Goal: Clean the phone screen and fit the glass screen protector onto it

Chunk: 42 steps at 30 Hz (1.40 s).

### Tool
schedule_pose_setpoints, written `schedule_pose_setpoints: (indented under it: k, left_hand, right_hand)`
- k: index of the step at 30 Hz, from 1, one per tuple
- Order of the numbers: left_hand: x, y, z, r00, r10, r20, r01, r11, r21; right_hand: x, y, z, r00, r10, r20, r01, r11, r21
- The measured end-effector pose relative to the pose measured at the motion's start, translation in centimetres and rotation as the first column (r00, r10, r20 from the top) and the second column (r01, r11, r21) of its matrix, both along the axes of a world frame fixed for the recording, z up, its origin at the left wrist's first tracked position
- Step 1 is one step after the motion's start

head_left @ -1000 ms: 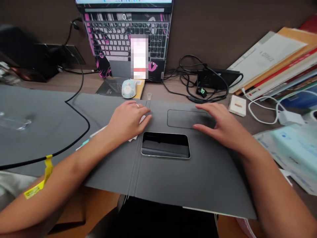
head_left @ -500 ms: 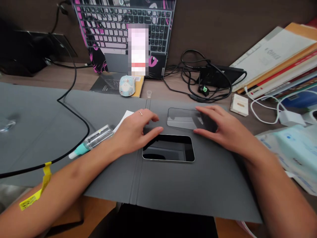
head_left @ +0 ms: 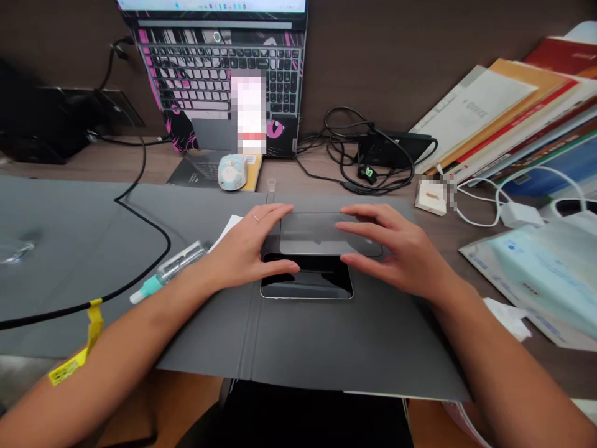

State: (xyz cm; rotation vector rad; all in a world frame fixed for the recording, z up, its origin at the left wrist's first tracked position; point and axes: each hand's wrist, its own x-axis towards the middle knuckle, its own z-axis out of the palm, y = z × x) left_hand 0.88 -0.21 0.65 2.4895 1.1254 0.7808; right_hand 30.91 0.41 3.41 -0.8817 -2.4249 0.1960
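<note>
A black-screened smartphone lies face up on the grey desk mat. Just beyond it is a clear, dark-edged glass screen protector, its near edge meeting the phone's far edge in view. My right hand grips the protector by its long edges, fingers at the far side and thumb at the near side. My left hand is open, thumb over the phone's left part and fingers stretched towards the protector's far left corner. Whether those fingertips touch the glass I cannot tell.
A clear spray bottle with a teal end lies by my left forearm, beside a black cable. A laptop, a mouse and tangled cords are behind. Books and a wipes pack stand right.
The screen protector has moved left and nearer, from beyond the phone's right part to along its far edge, with my right hand. My left thumb and fingers have spread wider. The head view has shifted.
</note>
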Motion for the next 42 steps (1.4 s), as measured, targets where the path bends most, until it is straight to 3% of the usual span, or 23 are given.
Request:
schedule_pose_setpoints:
  k: [5, 8, 10, 14, 16, 18, 26, 30, 32, 35, 37, 39, 42]
  left_hand:
    - [0.0, -0.2, 0.2, 0.999, -0.049, 0.019, 0.050, 0.999, -0.013]
    - [-0.1, -0.4, 0.4, 0.996, -0.069, 0.049, 0.067, 0.997, 0.039]
    - [0.0, -0.5, 0.4, 0.994, -0.085, 0.073, 0.078, 0.993, 0.091]
    - [0.1, -0.7, 0.3, 0.968, -0.186, 0.168, 0.167, 0.978, 0.123]
    - [0.2, -0.7, 0.3, 0.952, -0.214, 0.221, 0.189, 0.974, 0.128]
    - [0.1, -0.8, 0.5, 0.951, -0.213, 0.222, 0.186, 0.973, 0.138]
    - [-0.8, -1.3, 1.3, 0.976, -0.154, -0.154, 0.184, 0.963, 0.199]
    - [-1.0, -1.9, 0.8, 0.968, -0.120, -0.219, 0.175, 0.952, 0.251]
    - [-1.2, -2.3, 0.7, 0.976, -0.119, -0.184, 0.155, 0.968, 0.199]
    - [-1.7, -2.9, 0.6, 0.987, -0.102, -0.128, 0.104, 0.995, 0.003]
    - [-2.0, -3.0, 0.5, 0.988, -0.093, -0.125, 0.083, 0.993, -0.083]
    - [-2.3, -3.0, 0.3, 0.986, -0.102, -0.131, 0.085, 0.988, -0.125]
    - [-2.5, -2.6, 0.0, 0.984, -0.127, -0.128, 0.106, 0.981, -0.160]
  right_hand:
    - [-0.1, -0.1, 0.3, 0.996, 0.073, -0.056, -0.079, 0.991, -0.109]
    - [-0.4, -0.3, 0.8, 0.983, 0.063, -0.172, -0.106, 0.961, -0.256]
    - [-0.8, -0.7, 1.1, 0.955, 0.001, -0.298, -0.137, 0.889, -0.437]
    - [-1.6, -1.6, 1.5, 0.911, -0.196, -0.362, -0.158, 0.644, -0.748]
    - [-1.8, -1.8, 1.7, 0.915, -0.234, -0.328, -0.131, 0.597, -0.792]
    - [-1.9, -1.8, 1.6, 0.921, -0.248, -0.301, -0.106, 0.585, -0.804]
    - [-1.8, -1.1, 1.1, 0.952, -0.219, -0.213, -0.032, 0.620, -0.784]
    - [-2.1, -1.0, 0.9, 0.974, -0.173, -0.146, -0.006, 0.628, -0.778]
    - [-2.2, -1.1, 0.8, 0.980, -0.168, -0.108, 0.040, 0.694, -0.718]
    - [-1.8, -1.3, 0.4, 0.981, -0.174, -0.090, 0.099, 0.837, -0.538]
    - [-1.2, -1.7, 0.0, 0.994, -0.094, -0.053, 0.062, 0.902, -0.427]
    - [-0.6, -2.1, -0.6, 1.000, 0.009, 0.028, 0.001, 0.933, -0.359]
    - [0.3, -2.5, -1.8, 0.991, 0.057, 0.122, -0.015, 0.947, -0.321]
